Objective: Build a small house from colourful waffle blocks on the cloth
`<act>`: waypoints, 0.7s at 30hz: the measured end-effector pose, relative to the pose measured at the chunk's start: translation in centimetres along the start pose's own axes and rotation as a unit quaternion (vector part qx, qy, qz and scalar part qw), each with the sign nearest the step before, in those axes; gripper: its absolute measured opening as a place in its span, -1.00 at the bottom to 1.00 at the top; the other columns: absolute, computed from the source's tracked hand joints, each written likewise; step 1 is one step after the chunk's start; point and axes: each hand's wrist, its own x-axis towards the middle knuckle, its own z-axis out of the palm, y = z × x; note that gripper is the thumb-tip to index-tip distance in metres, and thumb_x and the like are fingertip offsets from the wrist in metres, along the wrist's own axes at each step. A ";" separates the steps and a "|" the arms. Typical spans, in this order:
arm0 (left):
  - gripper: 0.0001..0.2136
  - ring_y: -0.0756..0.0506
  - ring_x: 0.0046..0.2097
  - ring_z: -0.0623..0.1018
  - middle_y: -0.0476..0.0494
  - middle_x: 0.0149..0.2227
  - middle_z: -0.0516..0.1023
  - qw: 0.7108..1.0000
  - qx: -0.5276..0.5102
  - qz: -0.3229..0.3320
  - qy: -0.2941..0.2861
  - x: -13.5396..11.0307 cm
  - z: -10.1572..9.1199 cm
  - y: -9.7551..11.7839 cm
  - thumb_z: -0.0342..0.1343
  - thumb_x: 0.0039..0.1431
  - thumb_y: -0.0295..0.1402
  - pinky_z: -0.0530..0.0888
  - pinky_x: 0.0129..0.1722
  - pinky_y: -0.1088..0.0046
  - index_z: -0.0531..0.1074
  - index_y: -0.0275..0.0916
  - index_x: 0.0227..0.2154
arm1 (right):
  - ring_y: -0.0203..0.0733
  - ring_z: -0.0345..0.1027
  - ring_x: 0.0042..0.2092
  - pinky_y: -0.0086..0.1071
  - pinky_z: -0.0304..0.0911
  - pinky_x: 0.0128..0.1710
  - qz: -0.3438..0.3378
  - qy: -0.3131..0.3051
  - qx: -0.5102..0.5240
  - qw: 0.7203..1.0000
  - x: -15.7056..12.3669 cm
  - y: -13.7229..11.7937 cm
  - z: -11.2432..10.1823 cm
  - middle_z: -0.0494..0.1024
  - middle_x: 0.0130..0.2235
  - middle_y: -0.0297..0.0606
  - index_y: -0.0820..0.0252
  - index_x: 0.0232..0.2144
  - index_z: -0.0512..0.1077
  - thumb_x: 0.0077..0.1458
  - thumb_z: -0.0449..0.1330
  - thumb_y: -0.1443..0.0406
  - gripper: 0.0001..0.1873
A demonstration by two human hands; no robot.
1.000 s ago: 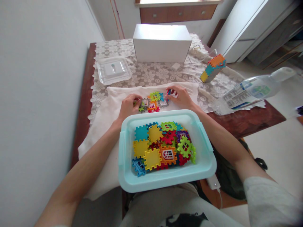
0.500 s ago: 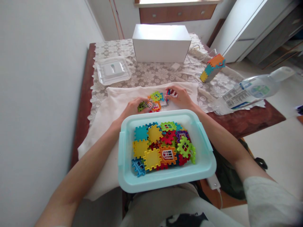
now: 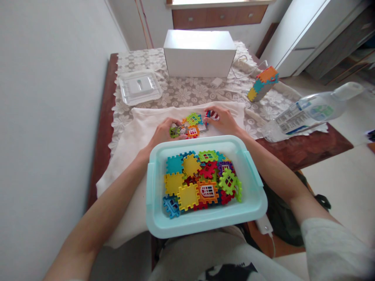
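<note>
On the white cloth, my left hand (image 3: 163,133) has its thumb and fingers closed around a grey toothed building tile (image 3: 183,129), which is tilted; part of it hides behind the fingers. A green tile (image 3: 174,132) lies under that hand. My right hand (image 3: 222,119) pinches red and blue building tiles (image 3: 208,115) on edge; its fingers cover much of them. Between the hands lie a lime window tile (image 3: 193,118), an orange window tile (image 3: 193,131) and a grey tile (image 3: 202,127). Closer to me, a turquoise tub (image 3: 249,203) holds many coloured tiles.
A white box (image 3: 199,62) stands at the back of the lace-covered table. To its left lies a clear plastic lid (image 3: 140,88). A built tile block (image 3: 263,84) and a clear bottle (image 3: 310,111) are on the right. The wall (image 3: 55,97) borders the left side.
My left hand has shifted slightly, and the grey tile in it has turned from face-up to nearly edge-on. My right hand stays in place.
</note>
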 end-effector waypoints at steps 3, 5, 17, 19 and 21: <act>-0.52 -0.20 0.01 0.61 -0.23 0.03 0.68 1.000 0.018 -0.005 0.015 0.0 0.1 -0.2 0.60 0.08 -0.19 0.60 0.14 0.17 0.52 -0.20 -0.04 | 0.04 0.56 -0.18 0.00 0.56 -0.02 -0.001 -0.001 -0.001 1.000 0.0 -0.1 0.0 0.77 -0.04 -0.18 -0.04 0.02 0.67 0.26 0.47 0.12 -0.70; -0.51 -0.22 0.00 0.59 -0.24 0.02 0.67 0.999 0.047 -0.012 0.016 0.0 0.1 -0.1 0.61 0.07 -0.16 0.58 0.13 0.14 0.52 -0.19 -0.05 | 0.04 0.56 -0.19 0.01 0.56 -0.02 -0.002 -0.001 0.000 1.000 0.0 -0.1 0.0 0.78 -0.04 -0.18 -0.04 0.03 0.67 0.26 0.47 0.11 -0.69; -0.59 -0.22 -0.06 0.69 -0.27 0.01 0.75 0.999 -0.009 -0.020 0.042 -0.1 0.3 0.1 0.46 0.22 -0.21 0.66 0.02 0.11 0.59 -0.21 0.08 | 0.02 0.58 -0.18 -0.02 0.56 -0.03 -0.004 -0.006 0.003 1.000 0.0 0.0 0.0 0.77 -0.03 -0.20 -0.04 0.04 0.67 0.27 0.46 0.15 -0.70; -0.60 -0.26 -0.05 0.72 -0.28 0.01 0.77 0.999 0.001 -0.020 0.034 -0.1 0.3 -0.1 0.46 0.23 -0.18 0.67 0.04 0.07 0.61 -0.16 0.08 | 0.02 0.58 -0.19 -0.02 0.56 -0.03 -0.010 -0.003 0.006 1.000 0.0 0.1 0.1 0.77 -0.03 -0.20 -0.03 0.03 0.67 0.27 0.46 0.16 -0.70; -0.63 -0.30 -0.01 0.73 -0.32 0.04 0.77 0.999 0.016 -0.013 0.040 -0.1 0.3 -0.2 0.44 0.26 -0.14 0.67 0.08 0.02 0.62 -0.14 0.06 | 0.01 0.58 -0.19 -0.03 0.56 -0.04 -0.015 -0.001 0.008 1.000 0.0 0.1 0.1 0.77 -0.04 -0.19 -0.02 0.03 0.67 0.27 0.47 0.16 -0.70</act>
